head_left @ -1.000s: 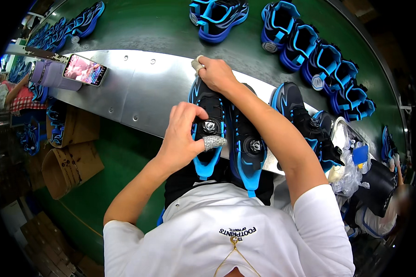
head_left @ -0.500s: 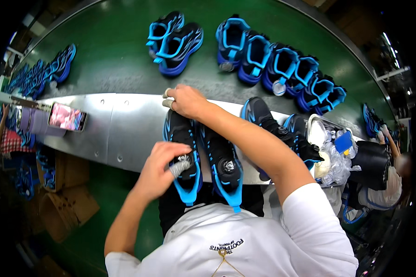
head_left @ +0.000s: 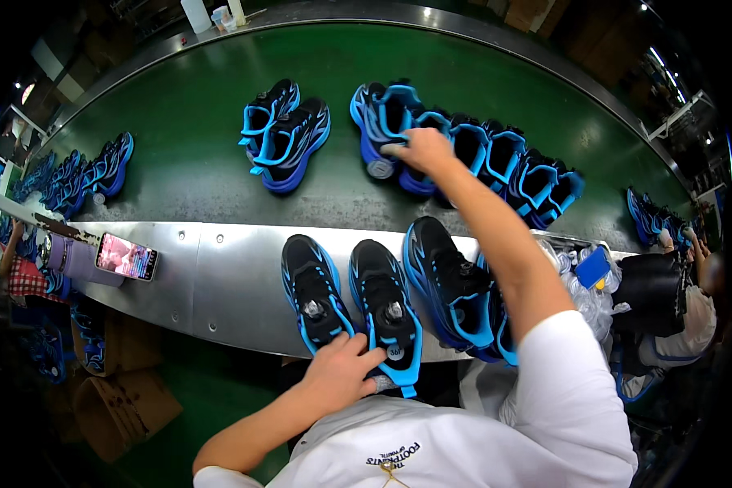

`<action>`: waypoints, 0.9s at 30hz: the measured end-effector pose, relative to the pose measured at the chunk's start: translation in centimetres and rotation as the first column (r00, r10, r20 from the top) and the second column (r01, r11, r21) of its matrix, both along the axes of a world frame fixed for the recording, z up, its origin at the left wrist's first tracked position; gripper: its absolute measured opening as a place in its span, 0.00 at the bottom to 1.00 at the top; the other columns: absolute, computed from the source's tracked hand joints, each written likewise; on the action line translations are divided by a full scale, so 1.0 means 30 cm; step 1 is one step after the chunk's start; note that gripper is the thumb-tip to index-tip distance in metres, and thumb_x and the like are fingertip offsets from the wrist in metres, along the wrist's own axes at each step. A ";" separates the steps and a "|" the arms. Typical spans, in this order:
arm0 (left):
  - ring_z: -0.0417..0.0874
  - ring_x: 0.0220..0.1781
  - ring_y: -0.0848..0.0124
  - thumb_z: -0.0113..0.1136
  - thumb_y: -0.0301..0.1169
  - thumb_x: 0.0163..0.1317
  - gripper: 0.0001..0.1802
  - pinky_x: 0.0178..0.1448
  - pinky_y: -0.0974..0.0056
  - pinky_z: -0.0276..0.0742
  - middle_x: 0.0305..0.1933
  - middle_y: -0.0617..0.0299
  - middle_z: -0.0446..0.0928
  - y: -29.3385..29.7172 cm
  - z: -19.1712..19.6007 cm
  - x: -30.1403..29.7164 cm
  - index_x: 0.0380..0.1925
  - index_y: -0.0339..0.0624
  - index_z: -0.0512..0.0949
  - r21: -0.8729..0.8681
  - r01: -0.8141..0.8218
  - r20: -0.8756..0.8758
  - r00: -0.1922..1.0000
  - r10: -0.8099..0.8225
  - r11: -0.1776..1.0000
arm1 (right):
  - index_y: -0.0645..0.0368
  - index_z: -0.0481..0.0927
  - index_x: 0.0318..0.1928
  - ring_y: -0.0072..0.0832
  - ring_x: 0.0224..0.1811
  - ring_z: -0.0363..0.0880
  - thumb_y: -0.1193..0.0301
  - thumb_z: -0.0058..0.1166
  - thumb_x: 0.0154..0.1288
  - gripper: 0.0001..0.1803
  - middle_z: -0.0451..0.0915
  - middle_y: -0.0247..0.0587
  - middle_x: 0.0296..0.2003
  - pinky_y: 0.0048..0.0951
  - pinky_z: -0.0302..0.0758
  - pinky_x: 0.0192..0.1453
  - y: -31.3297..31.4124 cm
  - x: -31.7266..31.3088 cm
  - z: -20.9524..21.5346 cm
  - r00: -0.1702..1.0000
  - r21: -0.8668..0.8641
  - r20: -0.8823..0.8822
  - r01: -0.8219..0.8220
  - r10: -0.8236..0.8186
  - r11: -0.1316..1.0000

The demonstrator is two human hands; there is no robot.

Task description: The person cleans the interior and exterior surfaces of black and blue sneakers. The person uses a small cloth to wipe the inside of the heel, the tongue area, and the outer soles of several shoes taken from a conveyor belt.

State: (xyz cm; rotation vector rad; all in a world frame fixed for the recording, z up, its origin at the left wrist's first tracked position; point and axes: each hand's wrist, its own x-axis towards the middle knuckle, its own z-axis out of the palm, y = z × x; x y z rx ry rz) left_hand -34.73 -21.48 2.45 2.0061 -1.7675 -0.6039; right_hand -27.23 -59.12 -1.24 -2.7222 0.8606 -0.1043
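Note:
Two black-and-blue sneakers lie side by side on the metal ledge in front of me, toes pointing away: a left one [head_left: 307, 281] and a right one [head_left: 380, 285]. Each has a round clear dial on its tongue. My left hand [head_left: 340, 372] is closed at their heels, its thumb and forefinger around the right sneaker's heel collar. The left sneaker's heel is partly hidden by it. Out on the green belt, my right hand [head_left: 429, 150] grips the collar of a sneaker [head_left: 419, 180] near the left end of a row; some fingertips are hidden there.
Another pair of sneakers [head_left: 294, 150] stands on the green belt [head_left: 203, 106]. Beside my right arm are more sneakers [head_left: 435, 260] and a tray of clear plastic pieces [head_left: 591, 302]. A phone [head_left: 127, 257] leans at the left. Co-workers sit at both sides; cardboard boxes [head_left: 126, 411] stand lower left.
My right hand has left the left sneaker's toe and reached out to the row on the belt. My left hand has moved from the dial to the heels. The view has tilted up.

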 end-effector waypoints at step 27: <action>0.67 0.65 0.52 0.66 0.35 0.60 0.40 0.65 0.54 0.65 0.68 0.47 0.63 -0.136 0.090 0.231 0.69 0.38 0.59 -0.485 -0.572 -0.366 0.820 0.440 0.662 | 0.52 0.79 0.44 0.48 0.28 0.78 0.63 0.64 0.54 0.17 0.76 0.48 0.28 0.41 0.76 0.33 0.545 -0.423 0.348 0.877 0.056 0.175 -0.463 0.448 0.884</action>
